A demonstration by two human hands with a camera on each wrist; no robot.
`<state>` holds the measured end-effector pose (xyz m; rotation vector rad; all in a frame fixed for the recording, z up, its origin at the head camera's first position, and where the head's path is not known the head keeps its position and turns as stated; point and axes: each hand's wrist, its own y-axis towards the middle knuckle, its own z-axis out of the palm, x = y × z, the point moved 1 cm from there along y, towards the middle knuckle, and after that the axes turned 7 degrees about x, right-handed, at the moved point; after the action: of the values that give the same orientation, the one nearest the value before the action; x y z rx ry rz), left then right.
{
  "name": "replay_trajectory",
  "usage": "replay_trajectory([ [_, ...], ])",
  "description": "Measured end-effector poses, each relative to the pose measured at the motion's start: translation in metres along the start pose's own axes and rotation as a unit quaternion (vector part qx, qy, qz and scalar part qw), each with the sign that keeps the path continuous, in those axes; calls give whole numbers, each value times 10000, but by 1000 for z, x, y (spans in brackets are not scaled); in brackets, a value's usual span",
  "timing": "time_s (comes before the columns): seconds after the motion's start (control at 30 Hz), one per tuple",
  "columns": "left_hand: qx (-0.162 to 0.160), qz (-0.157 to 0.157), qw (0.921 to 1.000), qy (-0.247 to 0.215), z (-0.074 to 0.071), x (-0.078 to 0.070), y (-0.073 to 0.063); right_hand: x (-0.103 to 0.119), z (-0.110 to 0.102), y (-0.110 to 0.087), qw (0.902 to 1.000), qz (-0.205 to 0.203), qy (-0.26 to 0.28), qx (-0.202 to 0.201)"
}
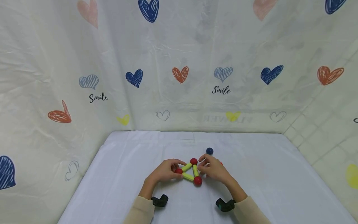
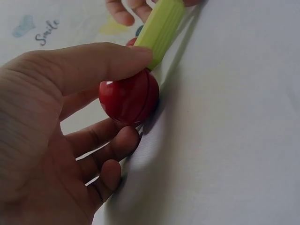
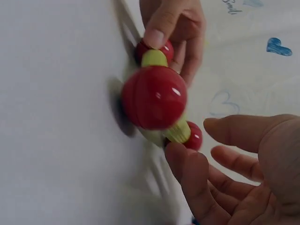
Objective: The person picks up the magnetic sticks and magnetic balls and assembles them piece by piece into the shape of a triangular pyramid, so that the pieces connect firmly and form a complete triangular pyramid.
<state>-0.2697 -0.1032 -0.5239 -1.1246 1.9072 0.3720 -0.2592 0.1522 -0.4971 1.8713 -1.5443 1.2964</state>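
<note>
A triangle of three yellow-green ridged rods and three red balls lies in front of me. My left hand (image 1: 166, 170) holds its left corner, a red ball (image 2: 129, 98), the thumb lying across the ball and the end of a rod (image 2: 161, 30). My right hand (image 1: 213, 169) hovers beside the right-hand rod (image 1: 195, 170), thumb and fingers parted with nothing between them. In the right wrist view, the near red ball (image 3: 154, 97) covers part of the triangle, and the far-corner ball (image 3: 194, 136) shows close to the right fingertips.
A dark blue ball (image 1: 209, 151) sits just beyond the right hand. Part of a small red thing (image 1: 221, 163) peeks out behind that hand. White cloth covers the table (image 1: 112, 186), and a heart-printed curtain (image 1: 195, 102) hangs at its back edge.
</note>
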Motion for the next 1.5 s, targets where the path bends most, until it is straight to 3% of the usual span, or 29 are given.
replay_trajectory([
  [0.13, -66, -27, 10000, -25, 0, 1, 1, -3, -17, -2, 9999, -164, -21, 39],
  [0.43, -399, -153, 9991, -53, 1, 0, 0, -17, -63, -9, 9985, -337, -249, -349],
  [0.63, -590, -174, 9981, -18, 2, 0, 0, -33, -82, -12, 9991, -228, -313, -172],
  [0.97, -671, -255, 9974, -83, 2, 2, 3, -57, -83, -9, 9967, 95, -728, 333],
  [1.27, -607, -223, 9979, -65, 2, 1, 3, -63, -90, -11, 9931, 459, -1076, 26],
  [1.5, -441, -245, 9987, 40, -1, 4, 1, -62, -88, -9, 9910, 494, -1244, 41],
])
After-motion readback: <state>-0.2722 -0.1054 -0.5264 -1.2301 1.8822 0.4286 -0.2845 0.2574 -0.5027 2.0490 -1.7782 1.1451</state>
